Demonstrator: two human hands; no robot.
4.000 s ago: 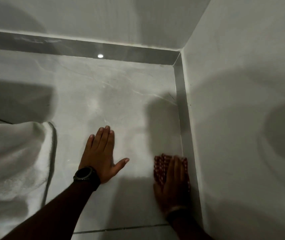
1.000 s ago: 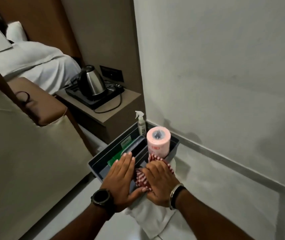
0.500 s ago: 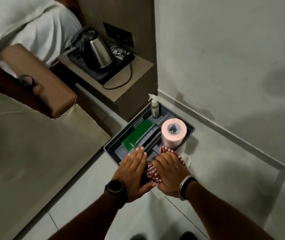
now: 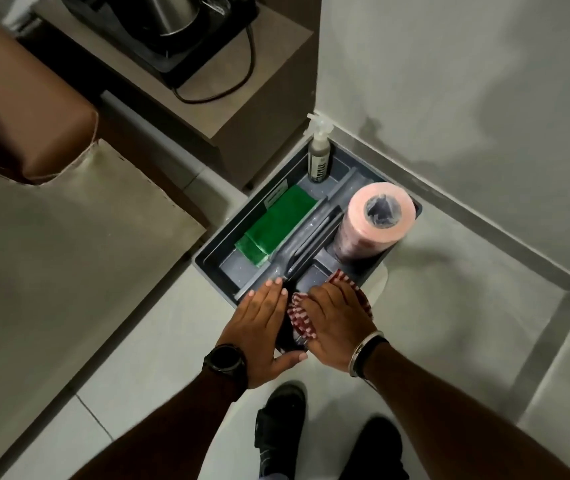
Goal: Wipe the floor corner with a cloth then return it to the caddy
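A grey caddy (image 4: pixel 212 249) stands on the floor against the wall. The red-and-white checked cloth (image 4: pixel 299 315) lies over the caddy's near right compartment, mostly hidden under my right hand (image 4: pixel 335 318), which rests flat on top of it. My left hand (image 4: pixel 259 323), with a black watch on the wrist, lies flat beside the cloth over the caddy's near edge, fingers together and thumb spread, holding nothing.
In the caddy are a green sponge (image 4: pixel 275 225), a spray bottle (image 4: pixel 318 154) and a pink roll (image 4: pixel 375 220). A side table with a kettle (image 4: pixel 169 15) and its cord stands behind. A beige covered seat (image 4: pixel 51 237) is on the left. My shoes (image 4: pixel 280 420) are below.
Four seconds ago my right hand pressed the cloth on the floor by the corner. Since then the cloth has come to the caddy; over the last second only the view tilted down.
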